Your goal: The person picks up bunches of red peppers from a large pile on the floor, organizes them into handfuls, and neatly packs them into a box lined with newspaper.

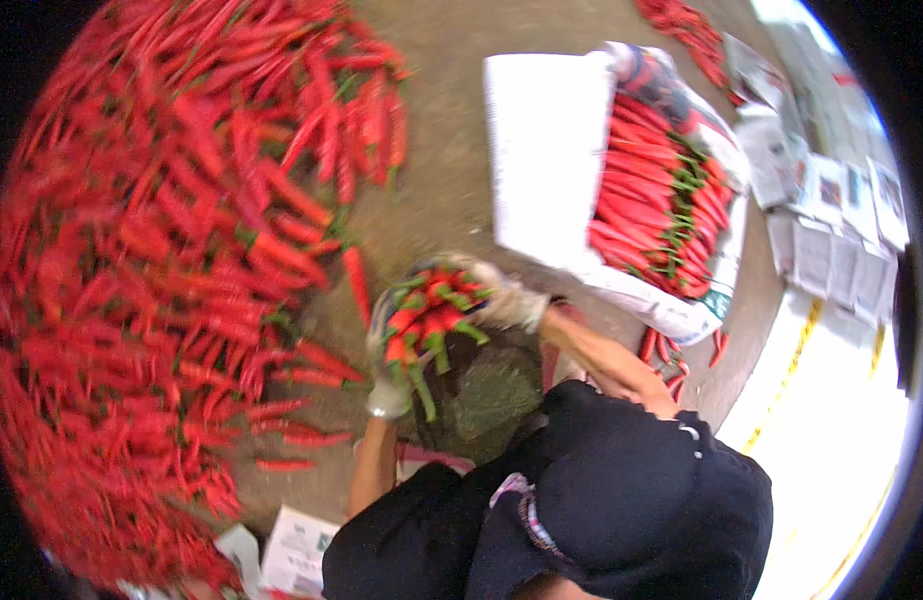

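Observation:
Both my hands wear light work gloves and hold one bunch of red chili peppers (431, 315) between them, green stems turned towards me. My left hand (388, 375) wraps the bunch's left side. My right hand (499, 296) grips its upper right side; its fingers are blurred. On the left spreads a large heap of loose red chili peppers (168, 225). At the upper right stands an open white box (547, 157) with chili peppers laid in rows (634, 187), their stems meeting along a green line.
Stacks of folded newspaper (829, 255) lie at the far right. More chili peppers lie at the top right (682, 34) and below the box (664, 352). A printed white carton or sheet (296, 547) is at the lower left. Single peppers (304, 375) lie along the heap's edge.

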`<control>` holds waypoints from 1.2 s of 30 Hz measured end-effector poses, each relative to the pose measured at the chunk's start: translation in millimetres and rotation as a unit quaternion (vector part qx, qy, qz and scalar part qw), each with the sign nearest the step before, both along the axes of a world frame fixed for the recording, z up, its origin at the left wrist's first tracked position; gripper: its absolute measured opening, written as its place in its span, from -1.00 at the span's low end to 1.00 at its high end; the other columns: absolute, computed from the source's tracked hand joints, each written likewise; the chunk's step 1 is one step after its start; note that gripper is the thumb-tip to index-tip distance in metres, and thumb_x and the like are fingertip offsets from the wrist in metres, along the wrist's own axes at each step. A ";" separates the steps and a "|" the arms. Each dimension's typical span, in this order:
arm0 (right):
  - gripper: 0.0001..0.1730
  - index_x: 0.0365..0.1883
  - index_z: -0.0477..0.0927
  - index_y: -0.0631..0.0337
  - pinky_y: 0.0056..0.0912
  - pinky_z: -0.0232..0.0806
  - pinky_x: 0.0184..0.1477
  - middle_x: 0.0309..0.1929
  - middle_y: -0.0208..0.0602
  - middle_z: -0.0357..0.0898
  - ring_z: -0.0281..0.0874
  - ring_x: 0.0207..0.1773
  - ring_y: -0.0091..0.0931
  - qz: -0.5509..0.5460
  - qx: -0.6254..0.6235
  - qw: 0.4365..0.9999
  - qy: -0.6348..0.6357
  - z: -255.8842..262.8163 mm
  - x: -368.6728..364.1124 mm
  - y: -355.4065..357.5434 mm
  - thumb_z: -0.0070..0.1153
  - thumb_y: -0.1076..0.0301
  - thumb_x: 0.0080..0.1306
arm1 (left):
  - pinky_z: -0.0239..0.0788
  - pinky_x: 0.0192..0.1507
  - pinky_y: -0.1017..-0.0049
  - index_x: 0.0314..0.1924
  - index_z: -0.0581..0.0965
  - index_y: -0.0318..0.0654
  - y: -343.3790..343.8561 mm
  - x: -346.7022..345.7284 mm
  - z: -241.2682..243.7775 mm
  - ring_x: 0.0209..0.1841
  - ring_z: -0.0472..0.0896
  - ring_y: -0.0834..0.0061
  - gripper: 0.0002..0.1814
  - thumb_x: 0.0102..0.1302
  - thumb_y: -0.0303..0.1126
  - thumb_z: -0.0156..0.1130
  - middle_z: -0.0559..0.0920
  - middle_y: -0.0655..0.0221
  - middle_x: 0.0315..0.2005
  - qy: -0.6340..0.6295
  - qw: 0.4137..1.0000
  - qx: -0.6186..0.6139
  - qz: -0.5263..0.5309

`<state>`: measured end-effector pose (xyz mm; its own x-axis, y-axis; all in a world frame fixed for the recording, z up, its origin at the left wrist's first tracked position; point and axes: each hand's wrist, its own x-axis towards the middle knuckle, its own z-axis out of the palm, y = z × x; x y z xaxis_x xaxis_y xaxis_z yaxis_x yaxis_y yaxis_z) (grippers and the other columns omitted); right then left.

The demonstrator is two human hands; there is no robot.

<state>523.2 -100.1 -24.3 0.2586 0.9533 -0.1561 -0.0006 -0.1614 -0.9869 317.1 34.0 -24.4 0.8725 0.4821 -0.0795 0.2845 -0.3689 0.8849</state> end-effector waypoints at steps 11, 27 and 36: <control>-0.02 0.31 0.22 0.32 -0.14 0.17 0.33 0.24 0.10 0.33 0.28 0.32 -0.04 -0.159 0.051 0.982 -0.093 145.3 -11.5 23.6 0.42 0.15 -0.01 | 0.37 0.12 0.38 0.05 0.53 -0.31 63.0 7.5 138.7 0.01 0.58 0.40 -0.50 0.09 -0.43 0.47 0.62 0.29 -0.02 0.004 0.997 -0.078 0.002; 0.00 0.34 0.28 0.21 -0.37 0.37 0.12 0.00 -0.12 0.56 0.53 0.06 -0.38 -0.137 -0.406 0.900 -0.085 257.6 176.8 -247.4 0.50 0.16 -0.04 | 0.15 -0.55 0.64 -0.11 0.57 -0.13 -232.6 240.0 196.4 -0.57 0.37 0.75 -0.82 0.28 -0.36 0.24 0.55 0.56 -0.45 0.214 0.699 -0.681 -0.047; -0.14 0.22 0.39 0.19 -0.24 0.23 0.29 0.20 -0.02 0.42 0.38 0.26 -0.16 0.063 -0.407 0.863 -0.291 237.9 251.6 -272.0 0.40 0.13 -0.08 | 0.48 0.06 0.38 0.15 0.45 -0.25 -336.0 268.1 156.0 -0.05 0.60 0.43 -0.68 0.47 -0.32 0.04 0.58 0.25 -0.03 0.185 0.548 -0.815 0.030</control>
